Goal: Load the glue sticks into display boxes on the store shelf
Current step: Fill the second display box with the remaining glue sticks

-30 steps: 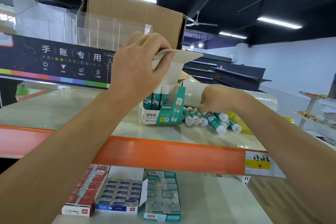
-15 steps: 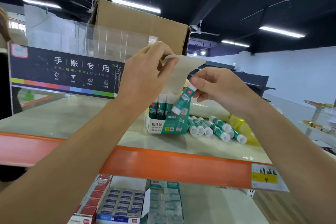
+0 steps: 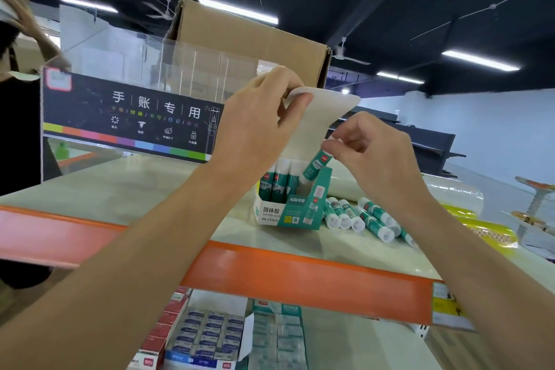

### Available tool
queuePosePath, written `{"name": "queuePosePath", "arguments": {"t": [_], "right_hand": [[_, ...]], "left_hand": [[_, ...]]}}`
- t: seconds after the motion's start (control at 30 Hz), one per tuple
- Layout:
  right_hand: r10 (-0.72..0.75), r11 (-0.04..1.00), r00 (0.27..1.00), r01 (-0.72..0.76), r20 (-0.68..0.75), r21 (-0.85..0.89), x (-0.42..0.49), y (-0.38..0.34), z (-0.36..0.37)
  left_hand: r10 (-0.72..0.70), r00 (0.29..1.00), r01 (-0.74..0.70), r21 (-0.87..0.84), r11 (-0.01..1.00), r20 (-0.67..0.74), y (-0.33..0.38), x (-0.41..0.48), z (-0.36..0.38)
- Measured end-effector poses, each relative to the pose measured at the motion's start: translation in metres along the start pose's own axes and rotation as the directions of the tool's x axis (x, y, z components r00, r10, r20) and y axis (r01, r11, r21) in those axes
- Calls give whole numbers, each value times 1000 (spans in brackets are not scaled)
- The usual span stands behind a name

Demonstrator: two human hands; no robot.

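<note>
While the left hand (image 3: 258,120) pinches the white lid flap (image 3: 318,117) of the display box (image 3: 288,210) between thumb and fingers and holds it upright, the right hand (image 3: 372,153) grips one glue stick (image 3: 315,167) by its top end between thumb and forefinger, other fingers curled loosely. Stick tilted, lower end inside the box's open top at the right front corner.

Counts. One display box, teal and white, on the top shelf (image 3: 150,189). Three white-capped sticks (image 3: 280,177) stand upright inside it along the left side; more may be hidden behind the hand. Loose sticks (image 3: 360,218) lie just right of the box on the shelf, caps toward the camera: five or six, overlap makes the count uncertain.

Behind the box: one large cardboard carton (image 3: 249,42), flaps open. Left of the box: one dark sign (image 3: 132,117) with a rainbow stripe, clear plastic dividers above it. Right of the loose sticks: a clear-wrapped roll (image 3: 450,195) and yellow packaging (image 3: 486,228).

Below the box, an orange shelf edge strip (image 3: 300,279) with one yellow price tag (image 3: 447,306) at its right end. Lower shelf under the box holds three open trays of small packets (image 3: 210,336), red, blue and teal.

Far left of the box, part of another person (image 3: 18,75), hand raised to head.
</note>
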State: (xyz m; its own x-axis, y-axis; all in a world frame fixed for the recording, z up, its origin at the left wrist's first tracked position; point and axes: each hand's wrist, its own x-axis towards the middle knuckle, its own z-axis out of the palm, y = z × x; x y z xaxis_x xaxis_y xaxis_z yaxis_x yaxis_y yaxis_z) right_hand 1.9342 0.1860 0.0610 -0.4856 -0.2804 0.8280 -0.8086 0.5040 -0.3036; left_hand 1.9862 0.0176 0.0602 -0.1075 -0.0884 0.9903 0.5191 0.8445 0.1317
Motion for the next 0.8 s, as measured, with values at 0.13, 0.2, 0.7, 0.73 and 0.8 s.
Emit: {"name": "queuePosePath", "arguments": {"t": [0.13,0.2,0.7,0.73,0.8], "right_hand": [[-48,989,993,63,112,-132,2,4,9],[-28,988,982,56,188,-145,6,6,12],[57,962,853,92,518,-257,16,10,3],[45,958,845,115,532,-264,16,10,2],[36,951,828,144,560,-273,17,9,2]], "left_hand": [[2,1000,-2,-18,1000,-26,1,0,1],[6,999,-7,-19,1000,-36,1,0,1],[11,1000,-11,-5,1000,-18,2,-1,-1],[9,1000,-9,-6,1000,-17,3,-1,-1],[8,1000,-8,-1,1000,-16,3,-1,-1]]}}
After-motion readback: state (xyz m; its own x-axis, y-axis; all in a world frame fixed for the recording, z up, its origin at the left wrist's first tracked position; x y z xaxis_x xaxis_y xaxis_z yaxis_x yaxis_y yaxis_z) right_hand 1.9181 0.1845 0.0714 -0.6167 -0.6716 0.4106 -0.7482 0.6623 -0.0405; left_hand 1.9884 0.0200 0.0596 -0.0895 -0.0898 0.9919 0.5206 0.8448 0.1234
